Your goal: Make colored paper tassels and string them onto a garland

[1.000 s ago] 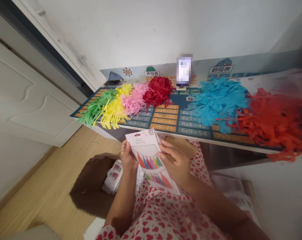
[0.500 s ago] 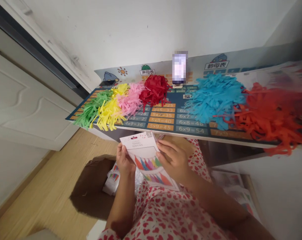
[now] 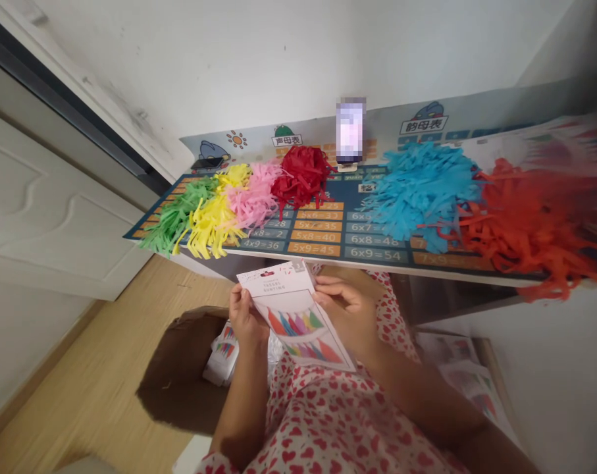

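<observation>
The left hand has its thumb and fingers closed on the left edge of a flat white cardboard packet printed with colourful tassels, while the right hand has its fingers bent along the packet's right edge, thumb side against the front. The packet is tilted, held above the lap of a white dress with red hearts, just off the near edge of a desk covered by a dark blue printed mat. On the mat, from left to right, lie bunches of fringed paper: green, yellow, pink, dark red, sky blue and orange-red, the last spilling over the near edge. A lit phone stands upright at the far side. Below, to the left, an open brown cardboard box contains more printed packets.
</observation>
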Demonstrator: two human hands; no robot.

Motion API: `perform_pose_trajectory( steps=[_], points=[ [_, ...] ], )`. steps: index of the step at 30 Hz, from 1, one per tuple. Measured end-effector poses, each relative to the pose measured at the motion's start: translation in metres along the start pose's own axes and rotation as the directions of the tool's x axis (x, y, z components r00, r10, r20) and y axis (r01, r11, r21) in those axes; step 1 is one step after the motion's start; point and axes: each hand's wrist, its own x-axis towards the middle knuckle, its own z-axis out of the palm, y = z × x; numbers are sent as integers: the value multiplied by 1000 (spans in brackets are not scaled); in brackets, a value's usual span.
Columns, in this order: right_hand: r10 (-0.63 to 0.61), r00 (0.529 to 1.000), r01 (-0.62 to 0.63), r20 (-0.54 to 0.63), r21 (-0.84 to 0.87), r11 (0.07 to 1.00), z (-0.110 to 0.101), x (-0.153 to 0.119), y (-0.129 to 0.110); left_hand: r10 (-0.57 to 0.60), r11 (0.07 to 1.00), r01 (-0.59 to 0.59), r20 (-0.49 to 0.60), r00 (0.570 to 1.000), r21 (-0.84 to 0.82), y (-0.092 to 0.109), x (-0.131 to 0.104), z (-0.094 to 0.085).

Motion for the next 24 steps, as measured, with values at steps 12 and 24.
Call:
perform_pose_trajectory(
  steps=[12, 24],
  points=[
    [-13, 997, 20, 81, -85, 996, 3, 2, -18, -2, 1000, 2, 11, 1000, -26, -2, -2, -4],
    [19, 999, -15, 43, -86, 996, 2, -9, -12, 3, 1000, -3, -13, 1000, -19, -2, -3, -3]
  ],
)
